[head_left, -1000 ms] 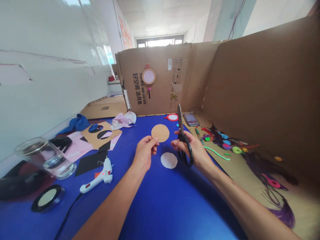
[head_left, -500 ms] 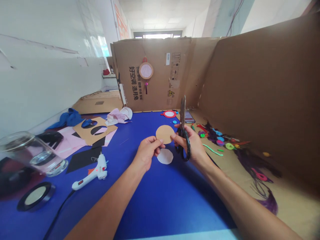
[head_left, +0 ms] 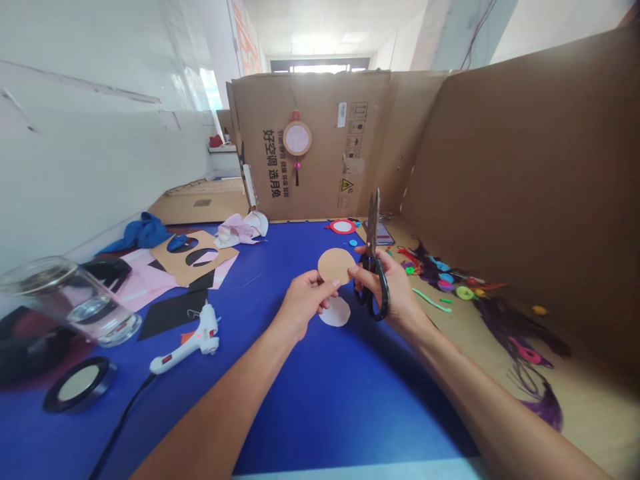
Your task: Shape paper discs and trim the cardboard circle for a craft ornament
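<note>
A round brown cardboard disc (head_left: 336,265) is pinched at its lower left edge by my left hand (head_left: 306,300). My right hand (head_left: 393,287) has its fingers through the handles of black scissors (head_left: 373,233), blades pointing up and nearly closed. The thumb and a fingertip of that hand also touch the disc's right edge. Below the disc, a pale paper circle (head_left: 336,313) lies on the blue tabletop (head_left: 320,393), its upper part covered by my left fingers.
On the left are a hot glue gun (head_left: 193,343), a glass of water (head_left: 80,303), a roll of tape (head_left: 80,385) and cardboard with round holes (head_left: 173,263). Tassels and colourful bits (head_left: 465,292) lie right. A cardboard wall (head_left: 325,153) stands behind, a round ornament (head_left: 297,139) hanging on it.
The whole view has shifted slightly, so everything sits a little further right. My hands keep the same hold on the disc and scissors.
</note>
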Demonstrator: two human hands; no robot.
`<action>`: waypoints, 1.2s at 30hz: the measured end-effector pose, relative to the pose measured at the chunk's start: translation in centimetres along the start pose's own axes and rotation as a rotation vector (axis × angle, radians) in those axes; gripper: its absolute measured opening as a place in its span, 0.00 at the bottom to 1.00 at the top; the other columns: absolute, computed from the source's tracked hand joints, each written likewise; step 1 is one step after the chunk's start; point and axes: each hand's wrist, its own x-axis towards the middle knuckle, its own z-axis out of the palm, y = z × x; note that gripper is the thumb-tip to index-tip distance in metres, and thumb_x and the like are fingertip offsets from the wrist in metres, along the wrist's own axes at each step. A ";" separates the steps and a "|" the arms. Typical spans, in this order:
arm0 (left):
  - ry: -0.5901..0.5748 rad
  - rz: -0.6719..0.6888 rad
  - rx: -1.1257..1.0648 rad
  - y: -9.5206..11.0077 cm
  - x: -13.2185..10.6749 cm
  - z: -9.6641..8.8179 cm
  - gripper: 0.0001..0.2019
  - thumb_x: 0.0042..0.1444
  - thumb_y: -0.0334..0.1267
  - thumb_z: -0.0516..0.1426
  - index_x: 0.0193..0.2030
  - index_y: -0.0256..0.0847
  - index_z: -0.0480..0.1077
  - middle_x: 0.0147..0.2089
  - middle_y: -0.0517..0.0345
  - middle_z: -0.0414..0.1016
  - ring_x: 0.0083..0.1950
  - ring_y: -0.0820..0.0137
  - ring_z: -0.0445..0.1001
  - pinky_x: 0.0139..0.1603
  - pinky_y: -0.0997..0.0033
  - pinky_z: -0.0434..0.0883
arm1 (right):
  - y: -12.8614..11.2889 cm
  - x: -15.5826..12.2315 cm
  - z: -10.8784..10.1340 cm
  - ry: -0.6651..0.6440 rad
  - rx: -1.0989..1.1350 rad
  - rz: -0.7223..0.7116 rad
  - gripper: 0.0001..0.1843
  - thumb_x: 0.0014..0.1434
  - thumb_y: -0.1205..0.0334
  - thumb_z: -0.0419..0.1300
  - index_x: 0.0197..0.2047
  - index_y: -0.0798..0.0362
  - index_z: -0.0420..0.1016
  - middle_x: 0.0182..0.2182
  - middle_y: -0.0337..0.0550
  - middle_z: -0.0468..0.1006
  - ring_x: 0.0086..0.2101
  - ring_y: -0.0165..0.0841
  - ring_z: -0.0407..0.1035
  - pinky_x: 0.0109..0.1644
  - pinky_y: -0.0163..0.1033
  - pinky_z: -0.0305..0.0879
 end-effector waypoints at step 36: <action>0.013 0.033 -0.048 0.2 0.1 -0.4 0.14 0.51 0.46 0.68 0.33 0.39 0.74 0.31 0.55 0.80 0.23 0.78 0.66 0.24 0.77 0.60 | 0.9 0.5 -0.4 -0.086 0.039 -0.046 0.29 0.51 0.55 0.75 0.55 0.45 0.73 0.28 0.33 0.72 0.24 0.29 0.66 0.27 0.36 0.62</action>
